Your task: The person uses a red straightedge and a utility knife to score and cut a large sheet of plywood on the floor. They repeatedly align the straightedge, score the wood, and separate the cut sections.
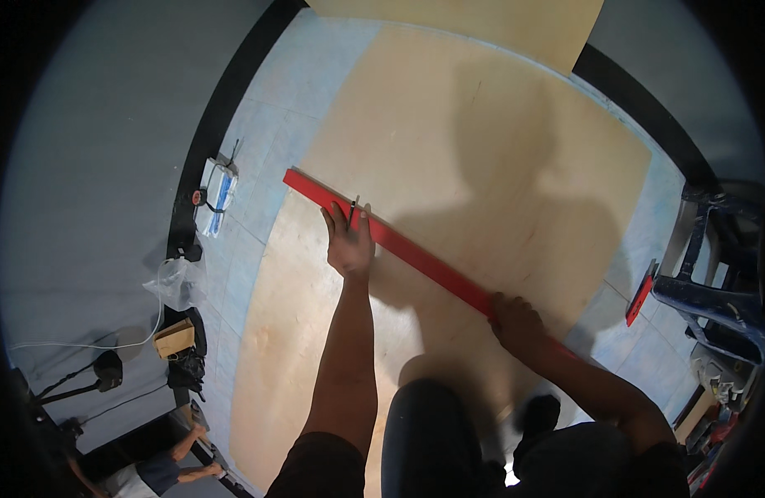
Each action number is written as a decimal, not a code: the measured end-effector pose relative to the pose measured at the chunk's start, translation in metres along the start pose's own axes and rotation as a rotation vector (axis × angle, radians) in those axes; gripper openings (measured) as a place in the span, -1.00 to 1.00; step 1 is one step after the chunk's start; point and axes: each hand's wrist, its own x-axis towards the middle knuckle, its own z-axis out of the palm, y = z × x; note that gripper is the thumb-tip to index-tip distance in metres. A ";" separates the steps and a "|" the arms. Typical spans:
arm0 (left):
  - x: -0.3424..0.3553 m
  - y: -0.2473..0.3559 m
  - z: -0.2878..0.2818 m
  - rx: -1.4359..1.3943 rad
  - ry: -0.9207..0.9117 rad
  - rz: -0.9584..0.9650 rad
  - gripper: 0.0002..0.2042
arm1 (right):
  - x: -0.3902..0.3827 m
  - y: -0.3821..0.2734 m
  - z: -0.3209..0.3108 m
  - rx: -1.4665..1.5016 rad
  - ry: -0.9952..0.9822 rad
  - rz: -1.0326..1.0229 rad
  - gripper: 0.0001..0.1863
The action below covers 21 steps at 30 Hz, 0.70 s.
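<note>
A long red bar (424, 264), straight like a straightedge, lies slantwise across a large pale plywood sheet (407, 108) on the floor. My left hand (350, 249) grips it near its far left end, with fingers spread over it. A thin dark stick-like piece (353, 211) stands between those fingers and the thumb; its kind is unclear. Lower down, my right hand (518, 325) is closed around the same bar. The bar's near end passes under my right forearm and is partly hidden. My knees and a dark shoe (538, 413) are close to the sheet's near side.
Right of the sheet stand a dark blue stool (706, 290) and a small red tool (640, 300). Along the left wall are a plastic bag (179, 282), a brown box (174, 339) and cables. Another person (163, 473) is at the lower left. A second board (474, 25) is beyond.
</note>
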 end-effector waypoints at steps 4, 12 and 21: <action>-0.003 -0.002 0.004 -0.066 -0.006 -0.009 -0.16 | -0.040 0.033 0.017 0.155 0.053 -0.039 -0.41; -0.001 -0.016 0.022 0.051 0.081 0.022 -0.20 | -0.114 0.063 0.015 0.071 0.382 -0.084 -0.28; -0.005 -0.025 0.034 -0.078 0.083 0.033 -0.21 | -0.236 0.207 0.069 0.077 0.398 0.155 -0.40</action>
